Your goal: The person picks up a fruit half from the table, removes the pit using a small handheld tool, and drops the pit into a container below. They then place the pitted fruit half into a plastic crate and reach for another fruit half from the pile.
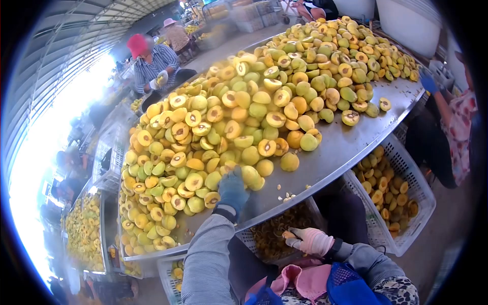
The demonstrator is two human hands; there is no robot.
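Our left hand [233,190], in a blue glove, lies on the near edge of the heap of halved yellow-green fruits [239,107] on the shiny steel table [351,147], touching a whole yellow fruit [251,175]; we cannot tell if its fingers grip. Our right hand [312,240], in a pink-white glove, sits below the table edge beside a white mesh plastic crate [424,203], fingers pinched together on a small yellowish piece [288,235], too blurred to name.

A steel table [356,145] bears heaped halved yellow-green fruit [239,117].
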